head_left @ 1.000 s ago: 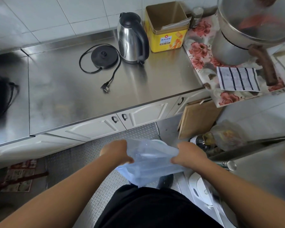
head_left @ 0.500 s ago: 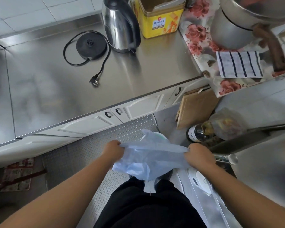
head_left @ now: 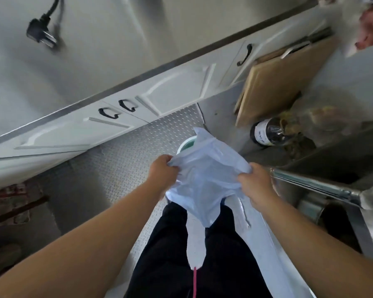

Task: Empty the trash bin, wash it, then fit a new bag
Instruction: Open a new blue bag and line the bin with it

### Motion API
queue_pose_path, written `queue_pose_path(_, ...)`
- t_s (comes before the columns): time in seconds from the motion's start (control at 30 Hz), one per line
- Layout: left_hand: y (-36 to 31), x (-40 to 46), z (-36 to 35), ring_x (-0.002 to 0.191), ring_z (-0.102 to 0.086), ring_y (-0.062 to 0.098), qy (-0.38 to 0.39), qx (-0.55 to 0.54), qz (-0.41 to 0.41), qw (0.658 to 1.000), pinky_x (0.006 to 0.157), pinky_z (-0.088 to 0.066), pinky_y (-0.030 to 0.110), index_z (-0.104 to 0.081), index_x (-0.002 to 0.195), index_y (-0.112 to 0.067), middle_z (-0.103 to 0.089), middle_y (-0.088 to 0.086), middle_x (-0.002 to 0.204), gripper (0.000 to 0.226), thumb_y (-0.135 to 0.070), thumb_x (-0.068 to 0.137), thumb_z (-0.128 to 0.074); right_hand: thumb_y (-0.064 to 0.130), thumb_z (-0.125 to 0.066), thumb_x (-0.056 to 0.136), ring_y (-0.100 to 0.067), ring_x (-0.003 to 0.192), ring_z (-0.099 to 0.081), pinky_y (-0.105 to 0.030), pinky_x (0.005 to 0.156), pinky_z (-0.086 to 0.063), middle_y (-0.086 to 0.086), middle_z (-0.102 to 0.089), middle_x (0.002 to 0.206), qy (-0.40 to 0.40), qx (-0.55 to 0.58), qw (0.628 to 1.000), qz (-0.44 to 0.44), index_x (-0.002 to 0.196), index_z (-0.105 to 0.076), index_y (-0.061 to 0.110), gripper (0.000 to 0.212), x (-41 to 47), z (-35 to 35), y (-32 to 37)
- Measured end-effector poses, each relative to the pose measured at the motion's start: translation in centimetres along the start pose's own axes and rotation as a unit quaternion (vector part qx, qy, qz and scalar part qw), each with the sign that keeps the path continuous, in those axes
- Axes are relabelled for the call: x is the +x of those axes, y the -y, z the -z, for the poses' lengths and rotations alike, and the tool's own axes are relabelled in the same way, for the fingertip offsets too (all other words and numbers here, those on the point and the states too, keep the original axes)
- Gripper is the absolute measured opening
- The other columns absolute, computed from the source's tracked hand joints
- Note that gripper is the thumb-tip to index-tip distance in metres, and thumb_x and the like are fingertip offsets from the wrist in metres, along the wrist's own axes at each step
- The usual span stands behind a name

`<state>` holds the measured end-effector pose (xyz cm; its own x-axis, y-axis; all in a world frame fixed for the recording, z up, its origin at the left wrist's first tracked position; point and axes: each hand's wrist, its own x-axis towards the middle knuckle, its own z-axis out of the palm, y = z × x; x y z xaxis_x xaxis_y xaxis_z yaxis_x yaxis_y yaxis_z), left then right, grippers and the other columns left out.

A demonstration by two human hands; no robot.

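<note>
Our left hand (head_left: 163, 168) pinches one side of the pale blue bag (head_left: 205, 179) and our right hand (head_left: 254, 183) grips the other. Since a second ago we have spread its mouth wider and lowered it toward the bin (head_left: 186, 145), whose green rim peeks out behind; fitting seems close.

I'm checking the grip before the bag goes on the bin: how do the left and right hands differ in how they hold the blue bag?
The left hand pinches the blue bag at its left edge, higher in the frame; the right hand grips the right edge, lower and nearer the metal counter edge. The left hand's fingers curl inward to the right; the right hand's curl inward to the left. Both are closed on the bag's upper part, spreading it, with its bottom hanging free.
</note>
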<state>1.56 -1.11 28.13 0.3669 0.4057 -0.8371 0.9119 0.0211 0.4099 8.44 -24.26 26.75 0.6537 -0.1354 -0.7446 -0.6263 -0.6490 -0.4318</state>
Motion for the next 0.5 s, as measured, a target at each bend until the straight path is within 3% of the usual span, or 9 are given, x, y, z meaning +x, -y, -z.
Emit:
queue_pose_path(0.13, 2.5, 5.9, -2.9, 0.065, -0.063, 0.015, -0.007, 0.041, 0.004, 0.999, 0.05, -0.049, 0.024, -0.067, 0.101, -0.017, -0.067, 0.001, 0.079, 0.023, -0.002, 0.088, -0.054, 0.013, -0.069, 0.074, -0.016, 0.073, -0.058, -0.028, 0.055, -0.045, 0.001, -0.059, 0.088, 0.022, -0.002, 1.0, -0.021, 0.095, -0.056, 0.023, 0.026, 5.3, -3.4, -3.0)
queue_pose_path(0.2, 3.6, 8.5, -4.0, 0.067, -0.066, 0.018, -0.007, 0.054, 0.011, 0.998, 0.054, -0.056, 0.028, -0.067, 0.099, -0.018, -0.067, 0.001, 0.079, 0.022, -0.003, 0.089, -0.054, 0.011, -0.057, 0.078, -0.016, 0.078, -0.06, -0.029, 0.059, -0.047, 0.004, -0.062, 0.091, 0.037, -0.027, 0.999, -0.001, 0.103, -0.058, 0.028, 0.03, 7.5, -5.2, -4.3)
queue_pose_path(0.3, 5.1, 11.6, -5.2, 0.071, -0.067, 0.021, -0.001, 0.087, 0.009, 0.996, 0.059, -0.059, 0.03, -0.067, 0.098, -0.017, -0.069, 0.004, 0.083, 0.023, -0.004, 0.089, -0.05, 0.008, -0.037, 0.074, -0.021, 0.079, -0.058, -0.032, 0.066, -0.049, 0.002, -0.059, 0.09, 0.037, -0.052, 0.998, 0.009, 0.094, -0.054, 0.034, 0.038, 9.8, -7.5, -5.8)
queue_pose_path(0.4, 6.2, 13.7, -6.1, 0.068, -0.067, 0.02, 0.004, 0.104, 0.013, 0.995, 0.045, -0.051, 0.022, -0.066, 0.095, -0.018, -0.069, 0.007, 0.085, 0.025, -0.004, 0.089, -0.047, 0.005, -0.036, 0.081, -0.016, 0.071, -0.055, -0.028, 0.062, -0.045, 0.004, -0.056, 0.083, 0.063, -0.084, 0.994, -0.016, 0.095, -0.053, 0.031, 0.035, 11.5, -9.1, -6.9)
queue_pose_path(0.5, 7.1, 15.4, -6.8, 0.072, -0.068, 0.023, 0.004, 0.101, 0.017, 0.995, 0.052, -0.055, 0.026, -0.064, 0.089, -0.021, -0.07, 0.01, 0.089, 0.024, -0.003, 0.089, -0.049, 0.01, -0.039, 0.083, -0.013, 0.066, -0.054, -0.023, 0.054, -0.043, 0.007, -0.056, 0.075, 0.093, -0.107, 0.99, -0.011, 0.093, -0.055, 0.03, 0.028, 12.9, -10.8, -7.7)
